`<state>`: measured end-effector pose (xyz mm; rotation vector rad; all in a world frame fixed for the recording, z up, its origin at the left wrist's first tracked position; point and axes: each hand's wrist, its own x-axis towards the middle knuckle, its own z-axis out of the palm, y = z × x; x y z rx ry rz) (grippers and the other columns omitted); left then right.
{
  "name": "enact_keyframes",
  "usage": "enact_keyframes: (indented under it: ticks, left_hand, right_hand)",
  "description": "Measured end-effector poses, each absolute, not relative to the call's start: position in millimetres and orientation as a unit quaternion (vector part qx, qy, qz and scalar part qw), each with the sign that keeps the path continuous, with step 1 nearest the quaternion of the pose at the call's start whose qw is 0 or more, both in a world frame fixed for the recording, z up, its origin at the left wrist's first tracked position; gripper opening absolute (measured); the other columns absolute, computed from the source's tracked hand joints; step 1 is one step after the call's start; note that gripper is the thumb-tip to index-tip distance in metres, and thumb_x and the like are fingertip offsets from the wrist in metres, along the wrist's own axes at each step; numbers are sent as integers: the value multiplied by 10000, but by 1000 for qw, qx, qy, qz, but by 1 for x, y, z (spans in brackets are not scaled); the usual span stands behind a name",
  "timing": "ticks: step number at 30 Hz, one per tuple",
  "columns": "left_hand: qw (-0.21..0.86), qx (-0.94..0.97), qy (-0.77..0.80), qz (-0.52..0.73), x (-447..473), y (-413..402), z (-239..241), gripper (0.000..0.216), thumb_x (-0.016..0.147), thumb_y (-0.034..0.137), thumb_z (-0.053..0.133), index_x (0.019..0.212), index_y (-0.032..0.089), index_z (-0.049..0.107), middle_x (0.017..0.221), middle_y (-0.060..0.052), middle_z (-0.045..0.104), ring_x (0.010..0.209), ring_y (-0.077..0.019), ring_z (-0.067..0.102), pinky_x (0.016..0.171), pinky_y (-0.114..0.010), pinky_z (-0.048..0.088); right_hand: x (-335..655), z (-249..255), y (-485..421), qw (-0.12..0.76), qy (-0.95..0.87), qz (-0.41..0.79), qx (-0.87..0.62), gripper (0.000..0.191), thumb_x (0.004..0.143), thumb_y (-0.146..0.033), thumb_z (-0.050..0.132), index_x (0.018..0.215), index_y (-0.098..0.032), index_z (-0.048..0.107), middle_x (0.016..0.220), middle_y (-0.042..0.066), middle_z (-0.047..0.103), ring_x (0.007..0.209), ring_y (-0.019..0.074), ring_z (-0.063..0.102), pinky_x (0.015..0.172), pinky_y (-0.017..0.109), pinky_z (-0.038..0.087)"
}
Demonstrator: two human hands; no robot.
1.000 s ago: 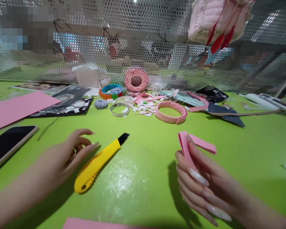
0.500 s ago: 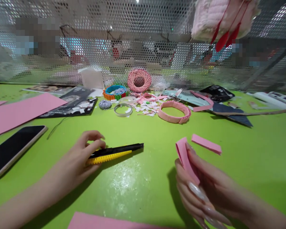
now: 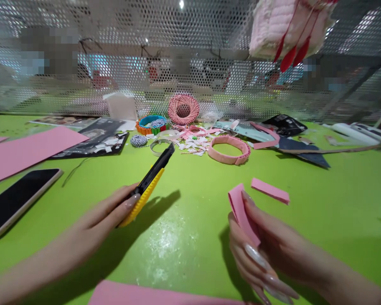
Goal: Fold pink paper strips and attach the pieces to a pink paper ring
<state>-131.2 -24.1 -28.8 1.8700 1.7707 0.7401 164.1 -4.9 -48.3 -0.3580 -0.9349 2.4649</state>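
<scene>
My left hand (image 3: 114,209) grips a yellow and black utility knife (image 3: 150,176) near its lower end. The knife is held above the table, its tip pointing up and away from me. No bare blade can be made out. Between the thumb and fingers of my right hand (image 3: 263,245) is a folded pink strip (image 3: 243,214), its loop end up. Just beyond that hand lies a short flat pink strip (image 3: 270,190). A pink ring-shaped band (image 3: 229,159) with one ruffled side rests farther back.
At the left are a phone (image 3: 22,201) and a large pink sheet (image 3: 28,148). Another pink sheet (image 3: 152,295) lies at the near edge. Paper scraps (image 3: 195,145), a tape ring (image 3: 157,148) and a pink string coil (image 3: 183,109) sit before the perforated metal screen (image 3: 190,80).
My left hand has raised the utility knife off the table and tilted its tip upward. My right hand keeps hold of the folded pink strip. The view has shifted slightly.
</scene>
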Motion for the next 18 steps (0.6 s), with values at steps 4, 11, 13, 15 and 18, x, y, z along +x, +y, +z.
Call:
enact_keyframes:
  ticks: [4, 11, 13, 15, 18]
  left_hand:
    - [489, 572, 586, 299, -131, -22, -32, 378, 825, 527, 574, 1133, 310, 595, 1052, -46, 703, 836, -228, 694, 703, -301, 577]
    - [624, 494, 513, 323, -119, -27, -41, 334, 830, 502, 615, 1035, 255, 521, 734, 4, 677, 605, -105, 621, 575, -177, 512]
    - [639, 468, 526, 310, -114, -29, -40, 433, 763, 587, 642, 976, 232, 514, 633, 20, 653, 483, -86, 565, 459, -156, 458]
    - [633, 453, 553, 297, -109, -30, -37, 523, 685, 674, 651, 881, 212, 504, 525, 35, 616, 386, -72, 508, 387, -141, 399]
    - [580, 445, 621, 284, -104, -32, -29, 556, 629, 709, 658, 775, 203, 482, 413, 51, 559, 310, -61, 460, 347, -127, 339]
  right_hand:
    - [164, -51, -4, 247, -332, 904, -108, 552, 986, -509, 271, 705, -141, 571, 452, -58, 444, 300, 51, 332, 350, 162, 375]
    - [164, -55, -5, 276, -348, 889, -109, 588, 1007, -468, 205, 680, -133, 560, 444, -48, 439, 290, 51, 380, 332, 149, 355]
    - [164, -55, -4, 273, -355, 887, -112, 575, 1001, -480, 228, 671, -137, 553, 435, -53, 433, 287, 51, 371, 324, 150, 347]
    - [164, -56, -3, 263, -368, 885, -107, 563, 993, -492, 252, 667, -140, 548, 432, -56, 438, 283, 54, 365, 312, 155, 334]
    - [164, -56, 0, 252, -381, 884, -100, 566, 976, -528, 278, 656, -142, 542, 429, -59, 440, 277, 57, 363, 300, 162, 313]
